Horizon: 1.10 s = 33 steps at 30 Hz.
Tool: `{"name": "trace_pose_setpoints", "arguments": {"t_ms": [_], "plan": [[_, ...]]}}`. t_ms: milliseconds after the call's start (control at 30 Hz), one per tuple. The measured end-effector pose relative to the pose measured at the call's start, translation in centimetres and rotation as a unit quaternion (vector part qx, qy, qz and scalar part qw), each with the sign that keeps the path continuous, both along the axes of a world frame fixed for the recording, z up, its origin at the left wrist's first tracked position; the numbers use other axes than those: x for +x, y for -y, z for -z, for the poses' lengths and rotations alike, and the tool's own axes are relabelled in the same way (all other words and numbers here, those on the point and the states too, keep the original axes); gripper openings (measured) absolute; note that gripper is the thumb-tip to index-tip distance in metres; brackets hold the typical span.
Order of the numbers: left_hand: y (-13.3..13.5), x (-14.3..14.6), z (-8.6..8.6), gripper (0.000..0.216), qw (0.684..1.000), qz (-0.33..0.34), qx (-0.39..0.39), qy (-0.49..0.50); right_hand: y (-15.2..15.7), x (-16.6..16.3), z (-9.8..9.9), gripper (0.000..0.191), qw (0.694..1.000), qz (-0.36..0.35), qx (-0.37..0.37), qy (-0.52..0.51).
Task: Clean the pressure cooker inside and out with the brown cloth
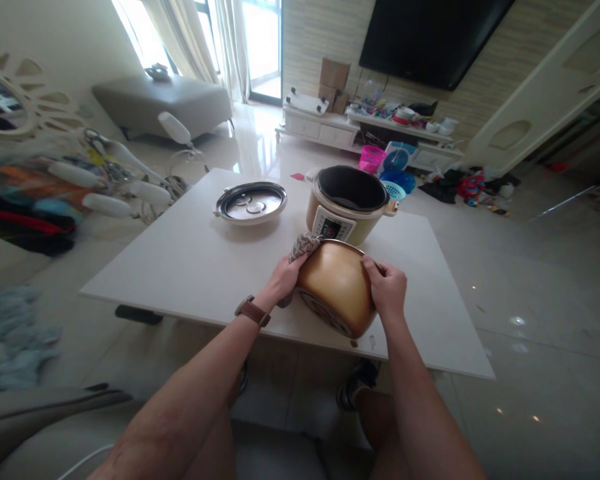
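A golden inner pot [336, 287] lies tilted on its side on the white table [190, 267], its bottom facing me. My left hand [284, 279] presses a patterned cloth [304, 245] against the pot's left side, fingers closed on the cloth. Gripping the pot's right rim is my right hand [387, 288], fingers curled over the edge. Just behind the pot stands a beige rice cooker body [347, 205], open on top and without its lid. Its round metal lid [251, 202] lies flat on the table to the left.
A grey ottoman [165, 100] stands far left by the window. Beyond the table, a low white TV cabinet [330, 127] carries boxes and clutter, with pink and blue baskets [380, 163] on the floor. Cluttered items lie at the left edge.
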<state>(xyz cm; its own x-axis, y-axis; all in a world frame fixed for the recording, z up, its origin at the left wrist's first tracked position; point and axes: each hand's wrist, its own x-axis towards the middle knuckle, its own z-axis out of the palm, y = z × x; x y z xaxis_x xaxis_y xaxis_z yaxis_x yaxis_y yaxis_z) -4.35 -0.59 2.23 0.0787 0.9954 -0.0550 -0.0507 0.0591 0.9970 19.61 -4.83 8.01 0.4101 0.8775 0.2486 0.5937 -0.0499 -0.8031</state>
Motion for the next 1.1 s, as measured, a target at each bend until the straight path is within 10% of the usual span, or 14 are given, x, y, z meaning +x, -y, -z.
{"name": "trace_pose_setpoints", "arguments": {"t_ms": [600,900,1100], "plan": [[-0.3,-0.3,-0.4,0.052,0.997,-0.034,-0.054,0.047,-0.5,1.9,4.8,0.065,0.98,-0.048,0.047,-0.185],[0.3,-2.2,-1.5,0.058,0.922,0.057,0.357,-0.138,-0.8,1.6,6.0,0.059,0.988,-0.063,0.043,-0.133],[0.6,-1.9,-1.9,0.058,0.896,0.097,0.399,-0.17,-0.3,0.6,3.5,0.056,0.989,-0.043,0.05,-0.134]]}}
